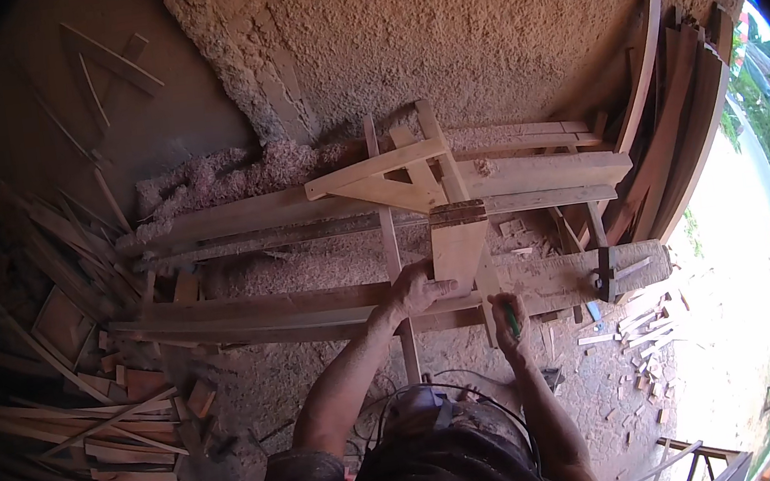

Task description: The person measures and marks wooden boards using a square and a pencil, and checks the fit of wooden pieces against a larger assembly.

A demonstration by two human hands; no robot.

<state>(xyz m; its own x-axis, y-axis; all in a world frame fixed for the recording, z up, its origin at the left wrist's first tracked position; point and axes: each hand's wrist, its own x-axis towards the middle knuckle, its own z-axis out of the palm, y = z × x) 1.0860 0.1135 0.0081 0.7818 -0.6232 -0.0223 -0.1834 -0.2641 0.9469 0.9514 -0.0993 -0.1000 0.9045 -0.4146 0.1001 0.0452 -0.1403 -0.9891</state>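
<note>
Near the middle, a short pale wooden board (459, 253) with a dark, rough far end lies across the workbench's front plank (560, 277). My left hand (417, 290) grips its near left edge, with the thumb laid on top. Just right of the board's near end, my right hand (510, 317) is closed around a green-handled tool (512, 323); the rest of the tool is too unclear to make out. Beyond the board stands a triangular wooden frame (382, 170), joined from several pale strips and touching the back beam.
A long beam (548, 171) runs across the back. At the bench's right end sits a dark metal clamp (606, 274). Long planks (667, 132) lean on the wall at right; scrap wood (95, 445) is heaped at left. Offcuts (642, 330) and shavings cover the floor.
</note>
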